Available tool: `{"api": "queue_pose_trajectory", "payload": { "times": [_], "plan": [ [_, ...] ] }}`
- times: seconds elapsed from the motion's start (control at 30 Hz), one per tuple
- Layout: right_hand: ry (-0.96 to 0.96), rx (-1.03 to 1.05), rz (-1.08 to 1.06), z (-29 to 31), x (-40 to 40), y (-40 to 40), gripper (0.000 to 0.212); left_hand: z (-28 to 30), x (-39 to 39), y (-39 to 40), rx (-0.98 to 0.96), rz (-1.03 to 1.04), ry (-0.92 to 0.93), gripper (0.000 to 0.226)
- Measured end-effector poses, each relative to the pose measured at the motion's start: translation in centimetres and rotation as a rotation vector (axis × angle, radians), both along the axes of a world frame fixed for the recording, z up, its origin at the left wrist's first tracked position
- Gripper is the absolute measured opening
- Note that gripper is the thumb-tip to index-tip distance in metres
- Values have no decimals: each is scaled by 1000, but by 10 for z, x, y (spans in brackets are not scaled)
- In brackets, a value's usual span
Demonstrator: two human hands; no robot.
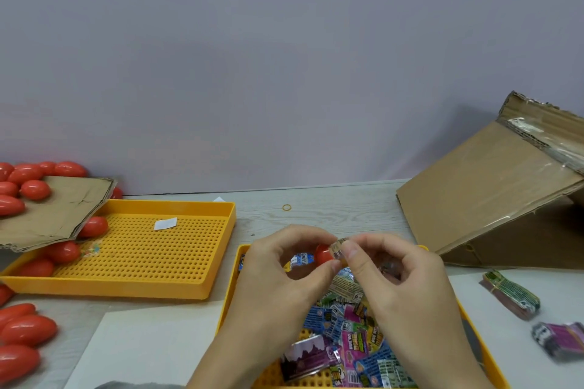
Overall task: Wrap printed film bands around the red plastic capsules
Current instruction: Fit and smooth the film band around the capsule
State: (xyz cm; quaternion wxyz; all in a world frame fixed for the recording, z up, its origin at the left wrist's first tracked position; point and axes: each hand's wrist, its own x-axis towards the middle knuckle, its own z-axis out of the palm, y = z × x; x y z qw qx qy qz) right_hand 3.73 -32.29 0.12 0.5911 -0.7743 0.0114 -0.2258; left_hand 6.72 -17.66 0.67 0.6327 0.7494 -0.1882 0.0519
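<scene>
My left hand [281, 265] pinches a red capsule [323, 254] between thumb and fingers above the near yellow tray [228, 290]. My right hand [392, 268] grips a printed film band [338, 248] that sits around the capsule's right end. Several loose printed bands [350, 335] lie piled in that tray under my hands. More red capsules lie at the left: a pile [22, 183] on a cardboard flap, some [63, 251] in the far yellow tray, and others [25, 328] on the table's left edge.
A perforated yellow tray [177, 262] stands left of centre with a white slip in it. A tilted cardboard box [493, 186] fills the right. Two bundles of bands [512, 294] [559, 339] lie on white paper at right. A rubber band [286, 207] lies behind.
</scene>
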Motion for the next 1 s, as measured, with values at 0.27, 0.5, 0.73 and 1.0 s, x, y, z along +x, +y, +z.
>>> {"api": "queue_pose_trajectory", "payload": {
  "times": [0.27,0.5,0.73,1.0],
  "plan": [
    [-100,-482,-143,-3,-2,13,40,3,0,0,-99,25,57,23],
    [-219,-530,-147,-5,0,13,27,2,-1,-4,-162,-36,162,29],
    [-213,-539,-141,-6,-2,12,31,2,2,2,-35,-124,194,16],
    [-223,-502,-97,-5,0,10,35,1,2,3,-136,-139,257,28]
  ]
}}
